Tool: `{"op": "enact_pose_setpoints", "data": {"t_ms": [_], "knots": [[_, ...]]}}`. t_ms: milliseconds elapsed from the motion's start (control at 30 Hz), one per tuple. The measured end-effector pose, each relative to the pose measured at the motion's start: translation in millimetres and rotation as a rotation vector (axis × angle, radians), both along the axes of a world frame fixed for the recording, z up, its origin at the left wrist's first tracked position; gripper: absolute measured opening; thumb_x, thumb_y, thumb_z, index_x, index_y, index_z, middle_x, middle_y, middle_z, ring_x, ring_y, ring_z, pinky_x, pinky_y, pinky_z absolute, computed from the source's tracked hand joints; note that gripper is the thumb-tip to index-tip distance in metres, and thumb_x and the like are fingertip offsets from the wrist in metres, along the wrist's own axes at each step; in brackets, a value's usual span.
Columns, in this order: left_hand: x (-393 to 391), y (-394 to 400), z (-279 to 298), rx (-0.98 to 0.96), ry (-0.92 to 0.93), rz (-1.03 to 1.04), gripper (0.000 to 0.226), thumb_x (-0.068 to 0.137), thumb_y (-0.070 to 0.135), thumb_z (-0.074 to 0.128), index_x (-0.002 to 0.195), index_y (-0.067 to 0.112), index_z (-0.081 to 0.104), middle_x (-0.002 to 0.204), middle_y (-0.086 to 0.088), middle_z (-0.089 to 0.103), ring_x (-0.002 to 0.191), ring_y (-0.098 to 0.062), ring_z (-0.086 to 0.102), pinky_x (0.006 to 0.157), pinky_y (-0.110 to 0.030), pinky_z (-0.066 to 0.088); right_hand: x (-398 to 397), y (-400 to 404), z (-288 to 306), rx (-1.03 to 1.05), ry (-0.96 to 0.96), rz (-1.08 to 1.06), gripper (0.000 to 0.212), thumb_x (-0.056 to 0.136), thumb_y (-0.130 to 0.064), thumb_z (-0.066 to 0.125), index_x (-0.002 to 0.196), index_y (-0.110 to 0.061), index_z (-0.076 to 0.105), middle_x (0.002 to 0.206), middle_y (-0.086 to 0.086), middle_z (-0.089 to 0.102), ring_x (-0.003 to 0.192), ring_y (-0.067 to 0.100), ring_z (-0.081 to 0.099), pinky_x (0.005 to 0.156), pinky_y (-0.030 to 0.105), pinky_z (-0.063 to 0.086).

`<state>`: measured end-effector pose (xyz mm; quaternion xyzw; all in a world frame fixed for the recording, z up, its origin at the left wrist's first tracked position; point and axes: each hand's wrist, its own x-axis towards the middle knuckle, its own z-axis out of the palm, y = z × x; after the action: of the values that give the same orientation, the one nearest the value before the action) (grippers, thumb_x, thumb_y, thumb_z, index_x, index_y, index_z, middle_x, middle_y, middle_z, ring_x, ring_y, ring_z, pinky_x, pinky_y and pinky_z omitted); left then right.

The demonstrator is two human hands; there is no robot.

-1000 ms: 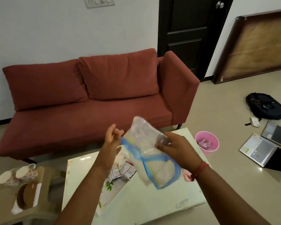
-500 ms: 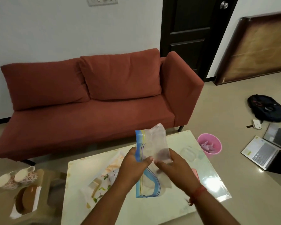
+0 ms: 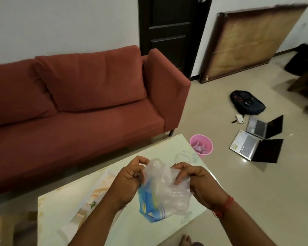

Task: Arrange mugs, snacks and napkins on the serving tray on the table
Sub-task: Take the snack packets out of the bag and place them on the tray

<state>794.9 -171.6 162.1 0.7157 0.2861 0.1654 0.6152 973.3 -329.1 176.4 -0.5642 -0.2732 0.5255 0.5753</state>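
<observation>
In the head view, both hands are above the table point(image 3: 64, 206) and hold one clear plastic bag point(image 3: 164, 189) between them. The left hand point(image 3: 130, 181) has its fingers curled tight and pinches the left edge of the bag near the top. The right hand point(image 3: 194, 181) also has curled fingers; they grip the right side of the bag, and the thumb presses into the crumpled plastic. The bag is wrinkled and bunched, with a blue and yellow strip at its lower left part, which hangs down just over the table top. Whether something is inside the bag cannot be told. A red thread is around the right wrist.

The tray point(image 3: 96, 194) with a flower pattern lies on the table, left of the hands and partly hidden behind the left forearm. What lies on it is too blurred to tell.

Behind the table stands a red sofa point(image 3: 82, 103). On the floor to the right are a pink bin point(image 3: 201, 145), two open laptops point(image 3: 256, 144) and a dark backpack point(image 3: 247, 104).
</observation>
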Motion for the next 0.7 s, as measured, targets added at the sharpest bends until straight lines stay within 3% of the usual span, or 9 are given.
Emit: {"op": "enact_pose_setpoints", "data": {"t_ms": [67,133,233,367,433,500,600,700], "knots": [[20,0,-3,0.068,0.040,-0.018,0.037,0.087,-0.017,0.046,0.083,0.013,0.067,0.103,0.008,0.061,0.086,-0.016,0.060,0.074,-0.029,0.053,22,-13,-2,-0.064,0.164,0.053,0.032,0.076,0.002,0.045,0.096,0.002,0.071,0.121,0.016,0.059,0.099,0.032,0.062,0.070,0.040,0.055],[49,-4,-7,0.107,0.071,-0.015,0.032,0.088,-0.015,0.046,0.088,0.012,0.064,0.094,0.011,0.061,0.082,-0.016,0.061,0.068,-0.022,0.052,51,-28,-9,-0.107,0.335,0.133,0.037,0.091,-0.016,0.048,0.122,0.002,0.058,0.123,0.017,0.056,0.101,0.035,0.059,0.082,0.050,0.053],[106,-17,-19,0.149,0.076,0.021,0.027,0.083,-0.007,0.047,0.093,0.015,0.057,0.089,0.014,0.059,0.082,-0.009,0.060,0.065,-0.020,0.052,92,-40,-28,-0.169,0.439,0.134,0.036,0.098,-0.020,0.054,0.130,-0.005,0.050,0.125,0.017,0.050,0.103,0.039,0.056,0.084,0.057,0.054],[202,-37,-58,0.021,0.158,0.009,0.030,0.090,-0.008,0.047,0.091,0.020,0.057,0.087,0.014,0.062,0.083,-0.012,0.062,0.071,-0.029,0.056,174,-35,-78,-0.315,0.170,-0.071,0.019,0.081,0.002,0.071,0.098,-0.004,0.065,0.108,0.016,0.052,0.080,0.027,0.062,0.068,0.039,0.058],[225,-39,-70,0.004,0.188,0.007,0.029,0.094,-0.007,0.048,0.084,0.014,0.065,0.108,0.026,0.056,0.099,0.000,0.059,0.070,-0.010,0.051,212,-29,-96,-0.383,0.049,-0.155,0.015,0.079,0.008,0.069,0.087,-0.005,0.066,0.101,0.016,0.056,0.075,0.024,0.065,0.069,0.037,0.059],[265,-39,-108,0.008,0.264,0.060,0.032,0.096,-0.007,0.047,0.084,0.012,0.071,0.131,0.020,0.044,0.108,0.014,0.050,0.069,0.002,0.043,288,-22,-148,-0.464,-0.052,-0.288,0.014,0.080,0.010,0.065,0.084,-0.003,0.065,0.096,0.019,0.060,0.072,0.024,0.066,0.070,0.040,0.060],[314,-39,-174,-0.042,0.338,0.190,0.032,0.096,-0.006,0.047,0.093,0.015,0.071,0.135,0.009,0.045,0.104,0.015,0.053,0.065,0.004,0.041,406,5,-248,-0.604,-0.298,-0.378,0.015,0.085,0.006,0.059,0.092,-0.006,0.064,0.112,0.027,0.057,0.066,0.022,0.064,0.073,0.040,0.061],[336,-43,-239,-0.108,0.370,0.287,0.038,0.094,0.000,0.055,0.089,0.032,0.074,0.124,0.026,0.054,0.113,-0.004,0.055,0.074,-0.005,0.047,481,44,-339,-0.779,-0.591,-0.214,0.034,0.091,-0.006,0.054,0.124,-0.008,0.055,0.133,0.024,0.043,0.082,0.018,0.058,0.081,0.016,0.047]]}}
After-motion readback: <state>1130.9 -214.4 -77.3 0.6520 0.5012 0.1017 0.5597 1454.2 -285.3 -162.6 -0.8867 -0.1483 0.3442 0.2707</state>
